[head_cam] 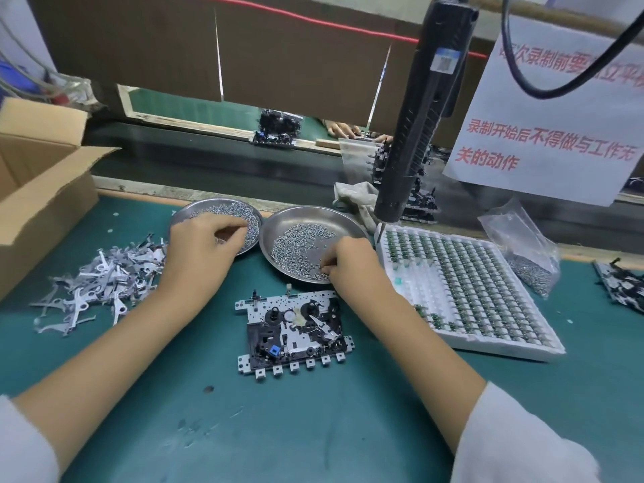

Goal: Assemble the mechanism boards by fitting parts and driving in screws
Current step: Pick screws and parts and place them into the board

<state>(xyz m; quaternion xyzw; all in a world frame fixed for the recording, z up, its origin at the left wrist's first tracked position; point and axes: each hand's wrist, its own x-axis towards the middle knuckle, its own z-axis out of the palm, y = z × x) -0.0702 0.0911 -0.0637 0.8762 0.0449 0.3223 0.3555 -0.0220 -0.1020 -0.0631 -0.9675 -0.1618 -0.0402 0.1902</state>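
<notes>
A mechanism board (292, 329) of white metal with black parts and a small blue piece lies flat on the green mat in front of me. Behind it stand two steel dishes of small screws. My left hand (202, 245) reaches into the left dish (195, 209), fingers curled down among the screws. My right hand (348, 259) is over the near rim of the right dish (313, 214), fingertips pinching at the screws. Whether either hand holds a screw is hidden by the fingers. A black electric screwdriver (418, 116) hangs above, right of the dishes.
A pile of white metal levers (94, 280) lies at the left, beside an open cardboard box (41, 190). A white tray of small green parts (463, 284) sits at the right, with a bag of screws (522, 252) behind it. A conveyor runs along the back with more boards.
</notes>
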